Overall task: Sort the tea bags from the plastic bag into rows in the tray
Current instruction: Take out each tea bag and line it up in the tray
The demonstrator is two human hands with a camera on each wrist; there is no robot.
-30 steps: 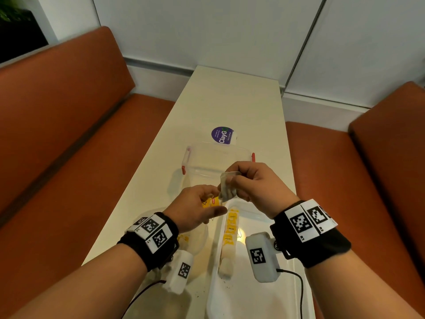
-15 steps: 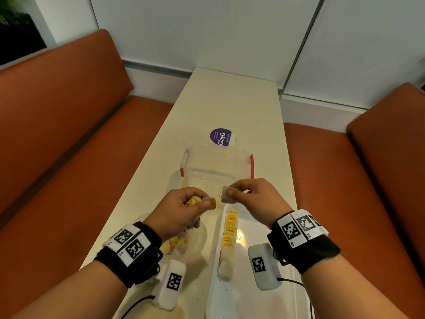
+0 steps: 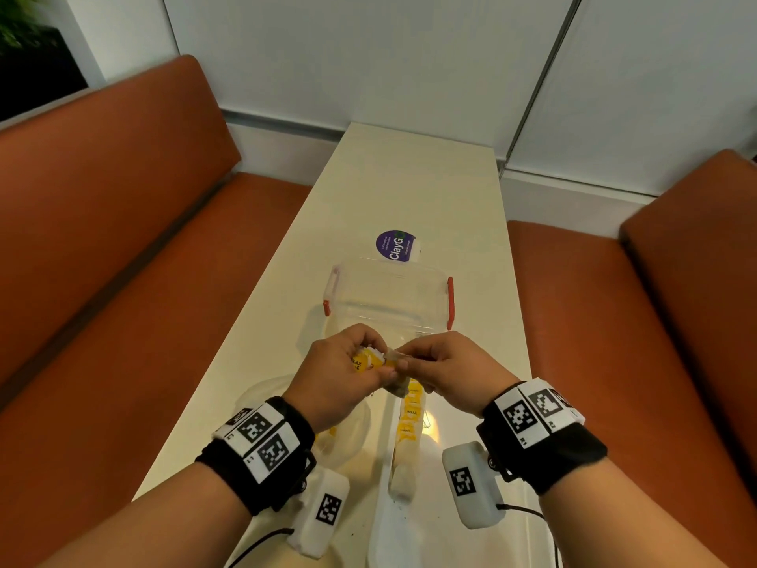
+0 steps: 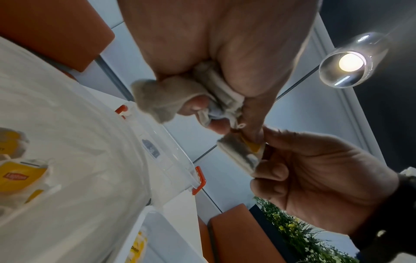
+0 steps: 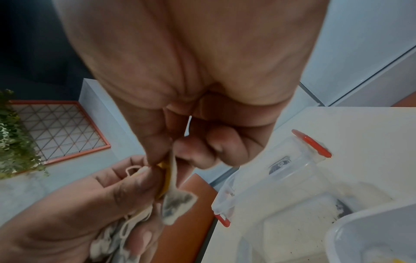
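Observation:
My left hand (image 3: 379,368) grips a small bunch of tea bags (image 4: 166,96) with yellow tags (image 3: 364,360), just above the far end of the white tray (image 3: 383,535). Touching it from the right, my right hand (image 3: 405,362) pinches a single tea bag (image 5: 178,201) by its top edge; the same tea bag (image 4: 239,154) hangs between both hands' fingertips. A row of tea bags (image 3: 409,420) with yellow tags lies along the tray's left side. The plastic bag (image 3: 352,424) lies left of the tray under my left wrist, with more tea bags (image 4: 20,178) inside.
A clear plastic box (image 3: 389,297) with red handles stands just beyond my hands, and a purple round sticker (image 3: 395,246) lies behind it. The narrow cream table (image 3: 409,178) runs between two orange benches (image 3: 123,239).
My hands have come together: the right hand lowered its tea bag and moved left until its fingertips met the left hand's bunch.

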